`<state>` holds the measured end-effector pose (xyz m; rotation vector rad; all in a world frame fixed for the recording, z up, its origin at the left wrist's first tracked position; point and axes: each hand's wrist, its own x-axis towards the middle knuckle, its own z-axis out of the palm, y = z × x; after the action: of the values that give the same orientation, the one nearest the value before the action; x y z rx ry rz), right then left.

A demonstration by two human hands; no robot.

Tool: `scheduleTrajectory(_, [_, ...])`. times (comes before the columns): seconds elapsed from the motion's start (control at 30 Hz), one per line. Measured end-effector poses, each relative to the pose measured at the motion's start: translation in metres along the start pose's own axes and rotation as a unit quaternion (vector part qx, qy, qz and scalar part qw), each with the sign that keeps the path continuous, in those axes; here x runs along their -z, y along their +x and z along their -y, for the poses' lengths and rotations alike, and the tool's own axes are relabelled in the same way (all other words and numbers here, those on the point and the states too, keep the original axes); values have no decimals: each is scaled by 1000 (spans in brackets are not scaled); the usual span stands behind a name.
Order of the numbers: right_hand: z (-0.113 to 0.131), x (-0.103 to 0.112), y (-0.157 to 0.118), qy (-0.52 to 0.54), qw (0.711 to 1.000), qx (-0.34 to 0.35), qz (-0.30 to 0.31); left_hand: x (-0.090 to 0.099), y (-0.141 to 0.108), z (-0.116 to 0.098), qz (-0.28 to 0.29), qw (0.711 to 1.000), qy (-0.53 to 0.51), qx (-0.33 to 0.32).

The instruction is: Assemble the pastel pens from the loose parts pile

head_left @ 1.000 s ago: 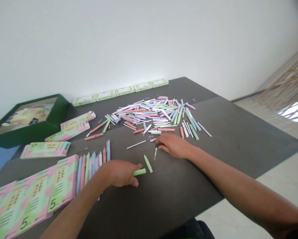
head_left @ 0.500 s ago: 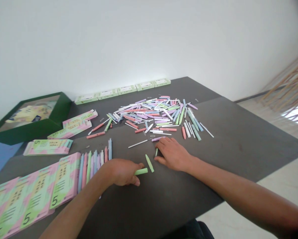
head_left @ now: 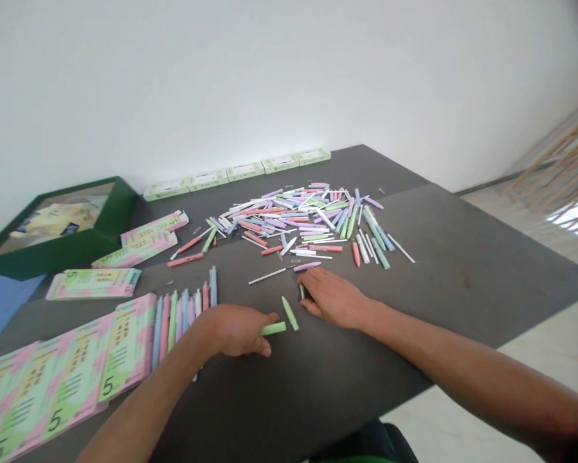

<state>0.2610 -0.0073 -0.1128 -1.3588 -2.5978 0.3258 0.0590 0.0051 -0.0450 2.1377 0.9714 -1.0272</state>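
Side by side near the table's front edge, a pale green pen barrel (head_left: 273,328) is pinched at its end by the left hand (head_left: 238,331), while the right hand (head_left: 332,299) is laid half-curled, grip uncertain, a small green piece (head_left: 301,291) at its fingertips. A loose pen heap (head_left: 308,218) is left at 12 o'clock, a tidy pen row (head_left: 185,299) against pink-and-green cartons (head_left: 129,337) at 9 o'clock, bare dark tabletop (head_left: 462,289) at 3 o'clock.
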Motion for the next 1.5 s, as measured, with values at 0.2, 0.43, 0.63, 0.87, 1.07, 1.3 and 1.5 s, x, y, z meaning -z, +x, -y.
scheduleTrajectory(0.2, [-2, -3, 2, 1, 1000, 3, 2, 1, 1, 5, 14, 1000, -25, -7])
scheduleTrajectory(0.43, [-5, -1, 6, 11, 1000, -11, -12, 5, 1, 9, 21, 997, -75, -7])
scheduleTrajectory(0.63, [-1, 23, 4, 260, 950, -73, -153, 8, -4, 15, 8, 995, -99, 6])
scheduleTrajectory(0.87, [52, 10, 0, 547, 813, -77, -184, 9, -12, 17, -10, 992, -122, -11])
scheduleTrajectory(1.07, [83, -6, 1, 542, 793, -90, -262, 9, -21, 17, -44, 997, -66, -25])
scheduleTrajectory(1.3, [94, -12, -1, 521, 807, -80, -268, 8, -30, 21, -74, 994, -57, -60])
scheduleTrajectory(1.5, [94, -1, -4, 535, 802, -17, -264, 10, -39, 22, -74, 990, -96, -75])
